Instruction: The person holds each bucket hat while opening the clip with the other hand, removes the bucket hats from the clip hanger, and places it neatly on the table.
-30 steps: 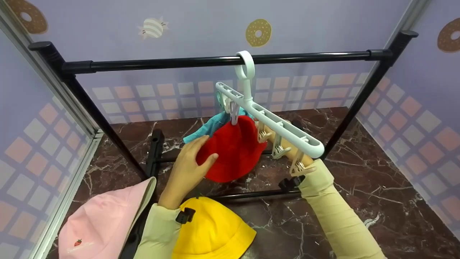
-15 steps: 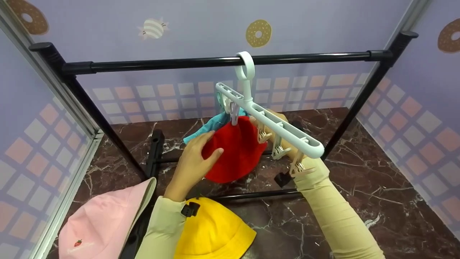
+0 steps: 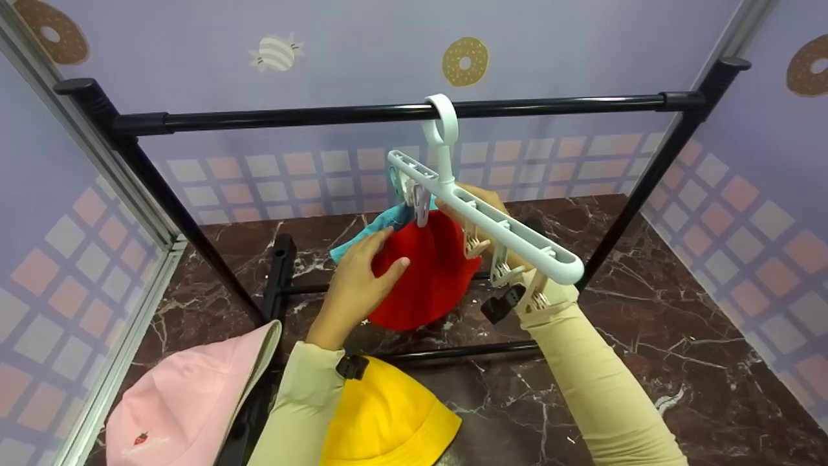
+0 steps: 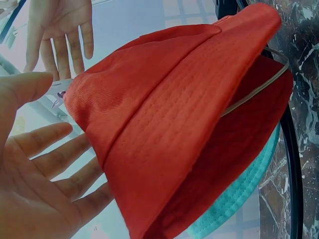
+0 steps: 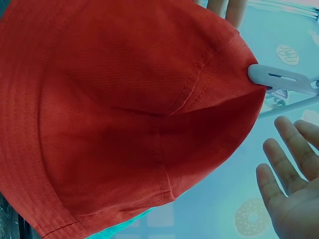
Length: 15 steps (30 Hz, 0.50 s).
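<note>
A red bucket hat [image 3: 427, 278] hangs by its crown from a pale clip [image 5: 279, 78] on the white clip hanger [image 3: 517, 236]. Behind it a blue hat [image 3: 365, 234] hangs from the same hanger. My left hand [image 3: 359, 278] is at the red hat's left side, fingers spread and thumb apart; whether they touch the cloth is hard to tell. To the right of the crown, partly behind the hanger bar, my right hand [image 3: 482, 207] holds nothing. Its fingers [image 5: 284, 162] extend loosely beneath the clip in the right wrist view.
The hanger hooks over a black rack bar [image 3: 291, 116]. Several unused clips [image 3: 501, 265] dangle from its near half. A yellow hat [image 3: 391, 414] and a pink hat [image 3: 184, 395] lie at the front and left. Patterned walls enclose the dark marble surface [image 3: 621, 336].
My right hand has moved up and left along the hanger. My left hand has shifted slightly right and up beside the red hat. The hats and hanger have stayed about where they were.
</note>
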Each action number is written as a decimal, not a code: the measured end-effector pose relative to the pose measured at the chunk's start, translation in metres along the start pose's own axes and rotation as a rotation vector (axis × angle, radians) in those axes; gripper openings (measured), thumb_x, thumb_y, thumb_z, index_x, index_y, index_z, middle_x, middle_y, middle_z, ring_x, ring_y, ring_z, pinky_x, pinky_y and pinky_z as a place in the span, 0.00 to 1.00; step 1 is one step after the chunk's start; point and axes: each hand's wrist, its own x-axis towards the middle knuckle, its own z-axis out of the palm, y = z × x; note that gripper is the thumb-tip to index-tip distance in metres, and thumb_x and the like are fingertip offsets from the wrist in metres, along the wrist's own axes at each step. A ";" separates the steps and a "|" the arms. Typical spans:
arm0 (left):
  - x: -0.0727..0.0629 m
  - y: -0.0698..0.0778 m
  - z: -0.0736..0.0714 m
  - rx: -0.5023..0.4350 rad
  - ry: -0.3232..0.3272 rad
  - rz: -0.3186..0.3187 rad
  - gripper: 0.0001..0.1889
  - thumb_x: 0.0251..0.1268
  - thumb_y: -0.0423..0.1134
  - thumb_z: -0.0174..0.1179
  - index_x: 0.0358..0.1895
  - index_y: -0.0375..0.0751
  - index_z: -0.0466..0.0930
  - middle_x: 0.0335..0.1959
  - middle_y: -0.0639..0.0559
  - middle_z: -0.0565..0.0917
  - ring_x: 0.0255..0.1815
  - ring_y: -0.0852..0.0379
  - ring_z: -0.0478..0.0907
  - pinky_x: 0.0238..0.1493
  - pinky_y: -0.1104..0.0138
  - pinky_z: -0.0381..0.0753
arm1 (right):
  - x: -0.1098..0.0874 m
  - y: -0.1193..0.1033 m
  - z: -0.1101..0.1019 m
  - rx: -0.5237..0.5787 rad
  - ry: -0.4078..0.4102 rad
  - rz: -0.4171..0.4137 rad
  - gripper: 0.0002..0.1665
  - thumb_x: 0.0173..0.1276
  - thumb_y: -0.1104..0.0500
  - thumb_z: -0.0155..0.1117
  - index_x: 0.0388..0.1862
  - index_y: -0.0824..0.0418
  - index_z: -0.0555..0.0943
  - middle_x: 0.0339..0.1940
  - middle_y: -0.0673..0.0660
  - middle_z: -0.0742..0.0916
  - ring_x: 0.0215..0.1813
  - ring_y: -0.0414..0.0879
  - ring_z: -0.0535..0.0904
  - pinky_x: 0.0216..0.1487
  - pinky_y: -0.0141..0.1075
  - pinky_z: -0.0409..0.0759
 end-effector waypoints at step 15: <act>0.019 0.001 0.003 0.000 -0.044 -0.053 0.32 0.67 0.53 0.57 0.71 0.44 0.65 0.71 0.48 0.68 0.73 0.45 0.61 0.73 0.49 0.59 | 0.003 -0.029 0.006 0.021 -0.051 -0.066 0.10 0.65 0.68 0.61 0.42 0.76 0.79 0.26 0.42 0.77 0.31 0.34 0.69 0.36 0.27 0.70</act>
